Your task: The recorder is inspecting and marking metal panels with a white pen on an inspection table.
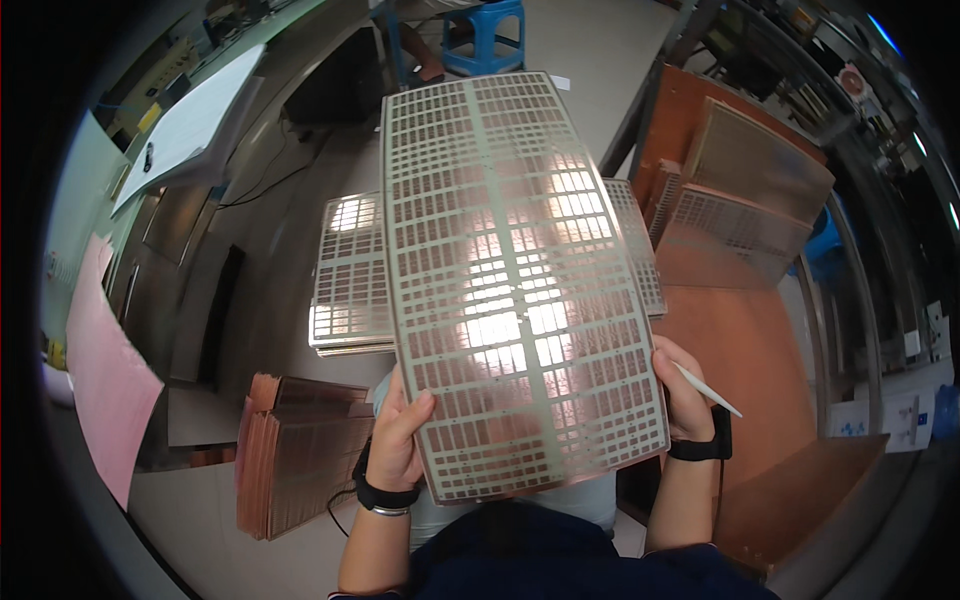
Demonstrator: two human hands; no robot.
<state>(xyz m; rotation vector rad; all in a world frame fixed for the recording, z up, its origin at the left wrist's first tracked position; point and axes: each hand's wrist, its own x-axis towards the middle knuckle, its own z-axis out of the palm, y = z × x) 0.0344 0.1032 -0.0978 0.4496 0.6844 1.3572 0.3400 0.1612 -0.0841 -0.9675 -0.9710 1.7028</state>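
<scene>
A large circuit board panel point(440, 270), with a copper-and-pale-green grid and a bright glare in its middle, is held up in front of me, tilted. My left hand point(398, 440) is closed on its lower left edge, the thumb lying on the face. At the lower right edge, my right hand point(685, 395) grips the panel too, and a slim white pointed stick point(712, 392) juts out from that hand. Behind the held panel lies a stack of similar panels point(350, 270), partly covered by it. The fingers behind the panel are hidden.
More panels point(310, 460) stand upright in a bundle at lower left. On the right, several panels point(740, 220) lean on a brown board point(740, 350). A pink sheet point(110, 370) and white papers point(195, 130) are at left. Far off stands a blue stool point(485, 40) beside a person's foot.
</scene>
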